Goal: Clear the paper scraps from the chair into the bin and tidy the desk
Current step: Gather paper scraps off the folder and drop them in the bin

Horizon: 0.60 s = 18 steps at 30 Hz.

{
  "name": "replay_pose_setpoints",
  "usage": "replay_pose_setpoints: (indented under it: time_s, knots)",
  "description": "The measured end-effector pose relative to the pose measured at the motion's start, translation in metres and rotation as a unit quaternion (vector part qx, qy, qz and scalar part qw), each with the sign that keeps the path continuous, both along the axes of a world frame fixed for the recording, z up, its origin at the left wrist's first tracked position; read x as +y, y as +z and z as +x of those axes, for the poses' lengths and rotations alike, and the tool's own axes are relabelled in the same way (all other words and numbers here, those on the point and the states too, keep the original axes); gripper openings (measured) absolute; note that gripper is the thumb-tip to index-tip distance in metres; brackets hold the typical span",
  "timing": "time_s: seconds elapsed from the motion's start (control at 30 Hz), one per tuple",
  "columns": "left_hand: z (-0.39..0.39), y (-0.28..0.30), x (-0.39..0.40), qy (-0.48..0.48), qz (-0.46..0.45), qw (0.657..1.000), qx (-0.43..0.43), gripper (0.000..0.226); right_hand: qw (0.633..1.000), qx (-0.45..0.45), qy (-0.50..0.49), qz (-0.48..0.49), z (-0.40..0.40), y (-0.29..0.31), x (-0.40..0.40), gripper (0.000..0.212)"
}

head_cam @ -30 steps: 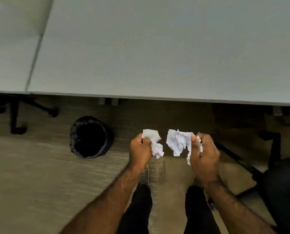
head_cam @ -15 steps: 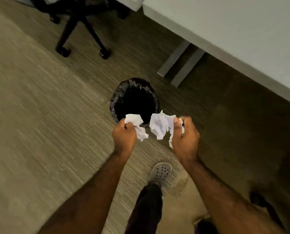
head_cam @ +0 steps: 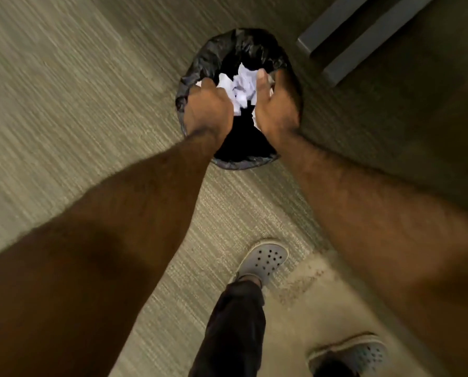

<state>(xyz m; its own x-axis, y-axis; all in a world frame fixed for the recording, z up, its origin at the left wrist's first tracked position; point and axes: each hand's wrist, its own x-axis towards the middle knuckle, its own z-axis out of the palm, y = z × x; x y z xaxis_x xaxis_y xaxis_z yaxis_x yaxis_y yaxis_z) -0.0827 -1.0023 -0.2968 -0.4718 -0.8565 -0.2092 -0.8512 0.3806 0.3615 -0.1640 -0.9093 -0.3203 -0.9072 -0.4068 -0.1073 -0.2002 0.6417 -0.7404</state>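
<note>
A round bin (head_cam: 243, 42) lined with a black bag stands on the carpet at the upper middle. Both my hands are over its mouth. My left hand (head_cam: 209, 108) is closed around crumpled white paper scraps (head_cam: 241, 85), and my right hand (head_cam: 277, 104) grips more of the white paper at its inner side. The scraps bunch together between the two hands, above the dark inside of the bin. The chair and the desk top are out of view.
Grey desk legs (head_cam: 363, 31) run across the floor at the upper right, close to the bin. My feet in grey clogs (head_cam: 265, 259) stand on the beige carpet below the bin. Open carpet stretches to the left.
I have turned and stepped toward the bin. Both hands, holding the paper scraps, moved from in front of the bin to right over its opening and closer together.
</note>
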Motion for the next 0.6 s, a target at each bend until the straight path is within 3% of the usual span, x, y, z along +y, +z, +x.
replay_pose_setpoints:
  time_s: [0.13, 0.2, 0.33, 0.6]
  knots:
    - [0.006, -0.029, 0.005, -0.072, 0.098, 0.991, -0.059, 0.045, 0.983, -0.088, 0.117, 0.11, 0.007, -0.028, 0.0, 0.061]
    - [0.016, -0.029, 0.009, -0.097, 0.089, 0.987, -0.095, 0.054, 0.969, -0.11, 0.171, 0.143, 0.009, -0.026, 0.012, 0.066]
    - [0.034, -0.01, 0.025, -0.209, 0.013, 0.967, -0.144, 0.058, 0.958, -0.045, 0.239, 0.151, 0.014, 0.004, 0.03, 0.064]
    - [0.051, 0.088, 0.056, -0.251, 0.012, 0.954, -0.162, 0.058, 0.951, -0.021, 0.255, 0.174, 0.034, 0.115, 0.07, 0.064]
